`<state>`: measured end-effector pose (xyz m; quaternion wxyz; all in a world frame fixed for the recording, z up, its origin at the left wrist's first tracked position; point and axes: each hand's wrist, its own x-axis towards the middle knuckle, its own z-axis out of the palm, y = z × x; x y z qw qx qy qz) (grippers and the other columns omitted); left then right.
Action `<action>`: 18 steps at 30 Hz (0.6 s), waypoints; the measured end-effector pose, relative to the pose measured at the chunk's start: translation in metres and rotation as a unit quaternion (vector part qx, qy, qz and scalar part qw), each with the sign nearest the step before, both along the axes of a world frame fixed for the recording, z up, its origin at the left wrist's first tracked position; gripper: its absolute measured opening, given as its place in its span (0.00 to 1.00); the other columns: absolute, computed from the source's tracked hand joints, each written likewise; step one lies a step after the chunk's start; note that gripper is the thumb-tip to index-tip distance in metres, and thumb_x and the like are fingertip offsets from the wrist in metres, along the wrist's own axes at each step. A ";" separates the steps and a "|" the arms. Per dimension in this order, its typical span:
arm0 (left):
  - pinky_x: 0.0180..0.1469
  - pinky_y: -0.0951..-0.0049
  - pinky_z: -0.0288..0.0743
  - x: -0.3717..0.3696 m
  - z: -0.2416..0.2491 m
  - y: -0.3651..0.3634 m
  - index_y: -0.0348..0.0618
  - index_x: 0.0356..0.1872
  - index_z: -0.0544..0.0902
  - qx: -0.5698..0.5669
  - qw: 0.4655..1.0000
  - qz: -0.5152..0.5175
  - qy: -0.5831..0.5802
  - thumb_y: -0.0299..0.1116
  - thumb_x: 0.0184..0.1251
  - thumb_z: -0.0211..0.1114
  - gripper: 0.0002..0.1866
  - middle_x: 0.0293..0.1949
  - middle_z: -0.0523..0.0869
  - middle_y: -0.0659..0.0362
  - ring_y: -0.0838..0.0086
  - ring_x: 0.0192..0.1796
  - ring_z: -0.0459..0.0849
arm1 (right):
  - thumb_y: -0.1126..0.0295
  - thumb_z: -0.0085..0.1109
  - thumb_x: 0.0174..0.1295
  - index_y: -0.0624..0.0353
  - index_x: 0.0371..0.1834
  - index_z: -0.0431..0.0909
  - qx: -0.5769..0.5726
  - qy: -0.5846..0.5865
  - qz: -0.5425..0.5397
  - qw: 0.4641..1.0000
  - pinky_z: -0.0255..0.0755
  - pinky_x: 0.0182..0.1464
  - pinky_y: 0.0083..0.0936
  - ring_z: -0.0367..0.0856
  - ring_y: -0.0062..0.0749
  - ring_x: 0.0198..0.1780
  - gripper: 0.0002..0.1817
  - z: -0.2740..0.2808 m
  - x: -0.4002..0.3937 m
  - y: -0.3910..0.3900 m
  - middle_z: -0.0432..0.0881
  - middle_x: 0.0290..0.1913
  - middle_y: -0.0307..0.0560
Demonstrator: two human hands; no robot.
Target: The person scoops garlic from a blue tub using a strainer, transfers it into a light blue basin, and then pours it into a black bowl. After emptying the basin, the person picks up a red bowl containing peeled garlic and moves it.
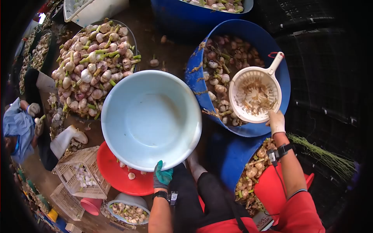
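My left hand [162, 177], in a green and grey glove, grips the near rim of a wide pale blue basin [151, 116]; nothing lies inside it. In a whitish glove, my right hand [276, 122] holds a pale plastic colander [255, 95] by its near rim. Brown skins and scraps cover the colander's bottom, and its handle with a red loop points away. The colander is over a blue tub [284, 58] of garlic bulbs [220, 88]. My hand hides part of the colander's rim.
To the left is a big heap of garlic [93, 66]. A red basin [124, 176], a crate [83, 173] and a small bowl of garlic [130, 211] stand below. Another person [19, 128] sits far left. Green stalks [322, 153] lie at right.
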<state>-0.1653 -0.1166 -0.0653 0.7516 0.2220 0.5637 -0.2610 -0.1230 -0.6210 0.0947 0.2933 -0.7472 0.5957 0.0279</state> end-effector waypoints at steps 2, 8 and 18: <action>0.60 0.52 0.76 -0.003 -0.010 -0.002 0.46 0.58 0.73 -0.023 0.999 -0.014 0.035 0.35 0.59 0.71 0.26 0.57 0.78 0.54 0.58 0.59 0.77 | 0.65 0.55 0.58 0.71 0.40 0.76 -0.004 0.033 0.010 0.999 0.71 0.19 0.26 0.76 0.31 0.15 0.17 -0.013 0.009 -0.012 0.80 0.24 0.50; 0.60 0.51 0.74 0.002 0.003 -0.011 0.48 0.59 0.73 -0.036 0.994 0.010 0.105 0.39 0.59 0.71 0.27 0.57 0.79 0.55 0.57 0.59 0.77 | 0.56 0.59 0.61 0.62 0.36 0.76 0.177 0.142 -0.078 0.971 0.76 0.22 0.31 0.73 0.29 0.17 0.17 -0.038 0.029 -0.016 0.72 0.21 0.42; 0.65 0.53 0.70 0.022 -0.004 0.030 0.45 0.55 0.76 0.079 0.992 -0.027 0.092 0.31 0.58 0.67 0.22 0.55 0.80 0.55 0.58 0.60 0.77 | 0.58 0.60 0.54 0.59 0.54 0.75 -0.129 0.374 0.264 0.880 0.70 0.59 0.42 0.76 0.54 0.56 0.25 -0.018 0.085 -0.044 0.78 0.54 0.60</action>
